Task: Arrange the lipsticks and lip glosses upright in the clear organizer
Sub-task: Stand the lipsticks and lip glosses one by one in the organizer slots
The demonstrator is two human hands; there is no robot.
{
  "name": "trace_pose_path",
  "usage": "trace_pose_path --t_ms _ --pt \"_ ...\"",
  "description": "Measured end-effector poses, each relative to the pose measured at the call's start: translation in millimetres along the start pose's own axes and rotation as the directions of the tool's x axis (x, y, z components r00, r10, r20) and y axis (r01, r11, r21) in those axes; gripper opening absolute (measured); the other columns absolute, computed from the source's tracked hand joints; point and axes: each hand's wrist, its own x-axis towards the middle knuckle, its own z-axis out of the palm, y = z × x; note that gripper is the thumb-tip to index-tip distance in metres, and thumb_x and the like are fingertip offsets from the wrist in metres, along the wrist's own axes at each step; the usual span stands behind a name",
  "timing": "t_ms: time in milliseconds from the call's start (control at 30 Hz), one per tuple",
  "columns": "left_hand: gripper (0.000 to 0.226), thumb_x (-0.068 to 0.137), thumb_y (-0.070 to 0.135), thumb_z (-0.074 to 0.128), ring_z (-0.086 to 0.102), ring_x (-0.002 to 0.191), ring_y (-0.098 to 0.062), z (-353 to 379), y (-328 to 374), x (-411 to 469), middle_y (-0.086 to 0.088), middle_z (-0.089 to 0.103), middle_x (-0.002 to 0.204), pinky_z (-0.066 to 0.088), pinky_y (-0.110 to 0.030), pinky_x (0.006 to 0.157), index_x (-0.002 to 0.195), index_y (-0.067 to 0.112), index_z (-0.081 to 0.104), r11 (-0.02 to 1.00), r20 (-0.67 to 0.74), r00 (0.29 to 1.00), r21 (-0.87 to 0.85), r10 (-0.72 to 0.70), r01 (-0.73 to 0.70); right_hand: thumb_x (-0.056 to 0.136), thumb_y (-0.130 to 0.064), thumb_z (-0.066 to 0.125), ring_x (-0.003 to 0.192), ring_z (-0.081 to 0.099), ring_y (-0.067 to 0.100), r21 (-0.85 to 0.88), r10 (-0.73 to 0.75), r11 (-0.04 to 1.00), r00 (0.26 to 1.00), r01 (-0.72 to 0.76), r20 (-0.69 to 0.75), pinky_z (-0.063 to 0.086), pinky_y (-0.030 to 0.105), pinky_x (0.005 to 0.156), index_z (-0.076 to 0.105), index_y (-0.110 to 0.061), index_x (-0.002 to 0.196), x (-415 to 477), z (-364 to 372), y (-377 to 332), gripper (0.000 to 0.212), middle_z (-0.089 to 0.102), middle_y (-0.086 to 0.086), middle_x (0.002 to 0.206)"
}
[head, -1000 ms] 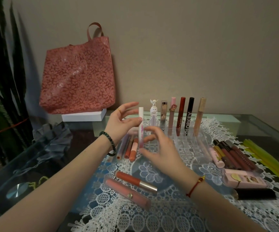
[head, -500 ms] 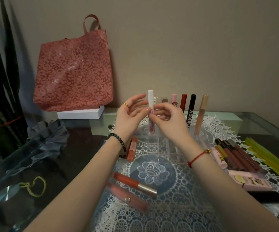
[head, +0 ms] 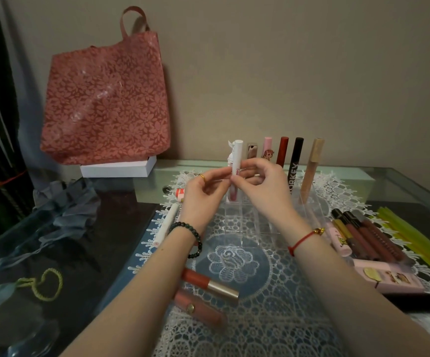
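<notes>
So, step: slotting the white-capped gloss (head: 236, 171) into the clear organizer (head: 273, 217), back row.
Hands: left hand (head: 203, 194) and right hand (head: 263, 189) both pinch it.
Next: lower straight, release.

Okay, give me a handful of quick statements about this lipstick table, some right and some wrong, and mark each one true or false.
1. Both hands, left and right, hold the white-capped lip gloss upright. True.
2. The clear organizer has no tubes in it. False: several stand in its back row, among them a black tube and a beige tube.
3. A pink floral bag stands on a white box by the wall. True.
4. The gold-capped lip gloss stands upright. False: it lies flat on the lace mat.
5. The left wrist wears a red string bracelet. False: it wears a dark beaded bracelet.
</notes>
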Motion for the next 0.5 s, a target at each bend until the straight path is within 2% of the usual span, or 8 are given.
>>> trace_pose_path --t_ms 100,267,367,500 --pt "0.027 0.08 0.0 0.062 0.064 0.081 -0.003 -1.1 -2.0 -2.1 0.01 0.067 0.088 0.051 -0.018 0.078 0.099 0.02 0.064 0.998 0.018 1.0 0.067 -0.009 0.008 0.075 -0.017 0.072 0.058 0.059 -0.002 -0.011 0.01 1.0 1.0 -0.01 0.005 0.046 0.007 0.054 0.061 -0.023 0.092 -1.3 0.8 2.6 0.021 0.063 -0.009 0.075" --pt "0.031 0.074 0.007 0.07 0.063 0.09 -0.006 -2.6 -1.0 -6.2 0.014 0.066 0.089 0.048 -0.034 0.091 0.091 0.032 0.061 0.988 0.038 0.999 0.153 -0.016 0.01 0.075 -0.016 0.072 0.056 0.062 -0.001 -0.003 0.022 1.0 0.999 -0.022 0.04 0.046 0.007 0.05 0.059 -0.022 0.09 -3.7 -0.3 2.5 0.02 0.065 0.0 0.08" --pt "0.029 0.073 0.011 0.072 0.061 0.09 0.0 -2.8 -1.2 -6.9 0.015 0.067 0.088 0.047 -0.033 0.091 0.091 0.032 0.061 0.985 0.053 0.998 0.169 -0.046 0.037 0.075 -0.018 0.071 0.067 0.065 0.008 -0.025 0.023 0.999 0.999 -0.022 0.049 0.049 0.011 0.054 0.059 -0.023 0.089 -4.3 -1.0 3.2 0.019 0.066 0.0 0.08" --pt "0.026 0.074 0.014 0.072 0.061 0.093 -0.004 -3.3 -4.2 -5.6 0.008 0.068 0.092 0.045 -0.033 0.092 0.098 0.023 0.064 0.976 0.058 0.996 0.211 -0.071 0.057 0.076 -0.016 0.07 0.06 0.062 0.001 -0.031 0.03 0.999 0.998 -0.028 0.053 0.047 0.008 0.05 0.061 -0.02 0.093 -1.7 0.0 2.9 0.02 0.064 -0.007 0.075"
